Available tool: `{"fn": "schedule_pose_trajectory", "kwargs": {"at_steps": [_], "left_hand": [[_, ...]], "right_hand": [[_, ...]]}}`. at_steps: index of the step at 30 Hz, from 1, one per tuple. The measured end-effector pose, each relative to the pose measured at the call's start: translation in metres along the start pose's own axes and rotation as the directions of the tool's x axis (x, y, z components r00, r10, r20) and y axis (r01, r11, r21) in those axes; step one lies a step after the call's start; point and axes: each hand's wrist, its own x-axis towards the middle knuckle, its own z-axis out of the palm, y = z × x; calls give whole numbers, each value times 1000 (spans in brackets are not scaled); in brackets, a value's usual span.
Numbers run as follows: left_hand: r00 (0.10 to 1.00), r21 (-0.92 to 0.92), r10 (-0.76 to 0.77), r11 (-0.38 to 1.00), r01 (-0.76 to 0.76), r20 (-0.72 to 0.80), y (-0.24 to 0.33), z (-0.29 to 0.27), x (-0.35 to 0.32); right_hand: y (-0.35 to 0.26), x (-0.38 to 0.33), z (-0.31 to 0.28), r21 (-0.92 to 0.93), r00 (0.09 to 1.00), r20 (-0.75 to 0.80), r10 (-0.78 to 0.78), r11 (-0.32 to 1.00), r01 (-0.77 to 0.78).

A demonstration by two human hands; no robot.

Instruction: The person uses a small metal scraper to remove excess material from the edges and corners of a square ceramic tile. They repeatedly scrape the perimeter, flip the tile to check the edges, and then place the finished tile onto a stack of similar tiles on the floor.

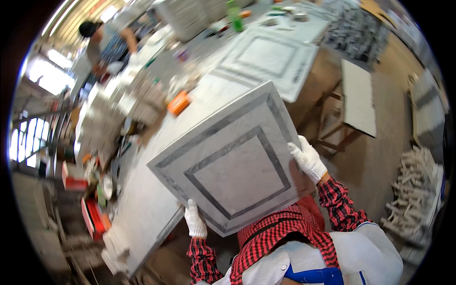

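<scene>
A square stone tile (233, 176), pale grey with two darker grey frames inlaid in its face, is held up in front of my body, tilted. My left hand (194, 220), in a white knit glove, grips its near left edge, thumb on the face and the fingers hidden beneath. At the right edge my right hand (308, 159), gloved the same way, clasps the tile with its thumb on top. Beyond it, a similar framed tile (267, 58) lies on the worktable (147, 187).
An orange box (178, 103) and stacks of white tiles (102, 118) stand on the left. To the right is a wooden stool (359, 99) with a pale top. A green bottle (234, 16) stands at the back. Another person (111, 42) works at the far left.
</scene>
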Motion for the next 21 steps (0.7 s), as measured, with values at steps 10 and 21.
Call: {"fn": "schedule_pose_trajectory", "kwargs": {"at_steps": [10, 21], "left_hand": [[905, 190, 7, 977, -97, 425, -28, 311, -54], [710, 388, -164, 907, -164, 684, -81, 655, -158]], "right_hand": [[124, -88, -276, 108, 854, -480, 203, 979, -172], [244, -150, -498, 287, 455, -778, 433, 890, -355]]}}
